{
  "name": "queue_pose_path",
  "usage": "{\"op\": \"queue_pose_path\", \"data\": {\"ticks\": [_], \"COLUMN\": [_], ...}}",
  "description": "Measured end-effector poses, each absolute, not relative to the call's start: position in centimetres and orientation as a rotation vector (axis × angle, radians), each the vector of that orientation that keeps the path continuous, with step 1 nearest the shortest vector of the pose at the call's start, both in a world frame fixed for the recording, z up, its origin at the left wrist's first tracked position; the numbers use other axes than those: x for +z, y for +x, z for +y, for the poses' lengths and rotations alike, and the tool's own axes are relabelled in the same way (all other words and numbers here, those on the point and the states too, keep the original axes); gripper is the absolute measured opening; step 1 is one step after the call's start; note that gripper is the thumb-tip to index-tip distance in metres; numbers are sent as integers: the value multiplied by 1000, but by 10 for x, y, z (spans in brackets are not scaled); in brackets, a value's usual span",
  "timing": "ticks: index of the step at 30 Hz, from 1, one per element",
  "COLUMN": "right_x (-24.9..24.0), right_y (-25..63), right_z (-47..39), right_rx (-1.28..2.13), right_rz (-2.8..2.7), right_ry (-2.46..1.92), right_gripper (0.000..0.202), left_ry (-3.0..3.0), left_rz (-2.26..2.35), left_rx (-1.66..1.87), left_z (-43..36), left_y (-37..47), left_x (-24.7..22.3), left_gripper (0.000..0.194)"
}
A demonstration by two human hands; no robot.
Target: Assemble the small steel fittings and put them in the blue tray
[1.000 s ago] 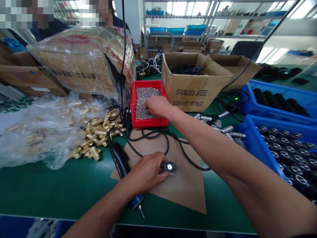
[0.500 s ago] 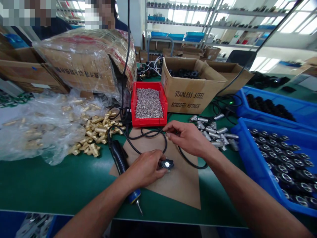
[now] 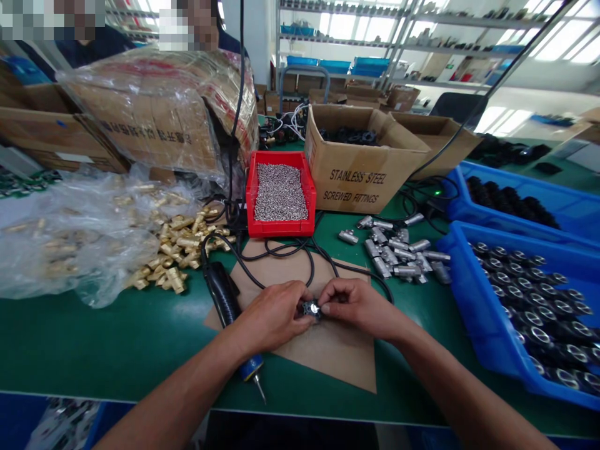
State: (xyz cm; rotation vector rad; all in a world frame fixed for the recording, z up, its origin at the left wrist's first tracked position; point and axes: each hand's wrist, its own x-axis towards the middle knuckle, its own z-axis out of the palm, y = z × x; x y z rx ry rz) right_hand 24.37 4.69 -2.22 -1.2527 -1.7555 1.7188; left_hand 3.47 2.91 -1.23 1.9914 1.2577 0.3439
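Note:
A small dark part with a shiny round face (image 3: 313, 308) is low over the brown cardboard sheet (image 3: 342, 359). My left hand (image 3: 276, 312) grips it from the left between thumb and fingers. From the right, my right hand (image 3: 359, 306) has its thumb and forefinger pinched together at the part's edge; whatever they hold is too small to make out. A black electric screwdriver with a blue collar (image 3: 225, 300) lies beside my left hand, its bit pointing toward the table's front edge. Behind the sheet stands a red bin of small screws (image 3: 281, 194).
Brass fittings (image 3: 178, 244) and plastic bags (image 3: 94, 231) lie left, silver fittings (image 3: 398, 250) right. A blue tray of black parts (image 3: 487, 337) is at far right. Cardboard boxes (image 3: 356, 181) stand behind; black cables (image 3: 281, 250) cross the sheet. Two people are beyond.
My right hand has come down and toward me, from near the red bin to the dark part. My left hand still holds the part in nearly the same place.

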Motion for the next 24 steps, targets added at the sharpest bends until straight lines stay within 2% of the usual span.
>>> {"op": "queue_pose_path", "data": {"ticks": [4,7,14,17,20,24], "right_x": [-27,-28,-27,-24,-11,13], "right_y": [238,238,237,240,233,194], "right_z": [45,45,42,51,78,132], "right_rx": [1971,2045,2065,2060,1653,630], "right_rz": [-1390,-1278,-1236,-1421,-1822,-2267], "right_ry": [-1312,-1308,-1314,-1291,-1315,-1283], "right_gripper": [27,28,31,34,31,18], "left_ry": [1987,1982,1979,1975,1972,1961], "left_rz": [1249,1242,1245,1237,1245,1273], "left_rx": [347,351,342,343,347,338], "left_z": [30,30,30,30,30,29], "left_y": [35,34,34,33,33,34], "left_x": [-12,-11,-8,-8,-10,-11], "left_gripper": [15,15,15,16,18,21]}}
